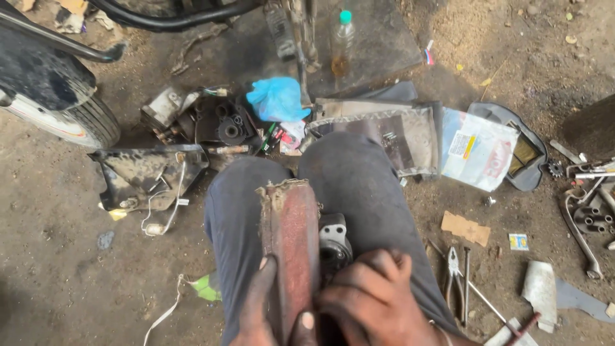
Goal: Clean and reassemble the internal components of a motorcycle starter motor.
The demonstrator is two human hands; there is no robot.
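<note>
Rusty red metal part (291, 237), long and ragged at its far end, standing on edge in the lap between the knees. Clasped at its near end by both hands. Left hand (256, 307) on the left face, fingers pressed together and flat against the metal, thumb tip showing at the bottom edge; wrist cut off by the frame. Right hand (375, 298) on the right side, fingers curled and close together over the part's near end; what lies under the palm hidden. Grey engine piece (334, 242) just behind the red part, touching it, mostly covered by it and the right hand, so shape hard to make out.

On the dirt floor to the right, pliers (455, 272) beside a thin rod, near the right leg. Cardboard scrap (466, 228) a little farther off. White plastic bag (477, 150) lying on a dark cover, well beyond the knee. Ahead of the knees, blue bag (277, 99) among dark engine bits too cluttered to sort. Bottle (343, 41) with green cap upright farther back, amber liquid low inside. Tyre (90, 122) at far left, cut off by the edge. Black panel (147, 173) with white wires left of the left knee.
</note>
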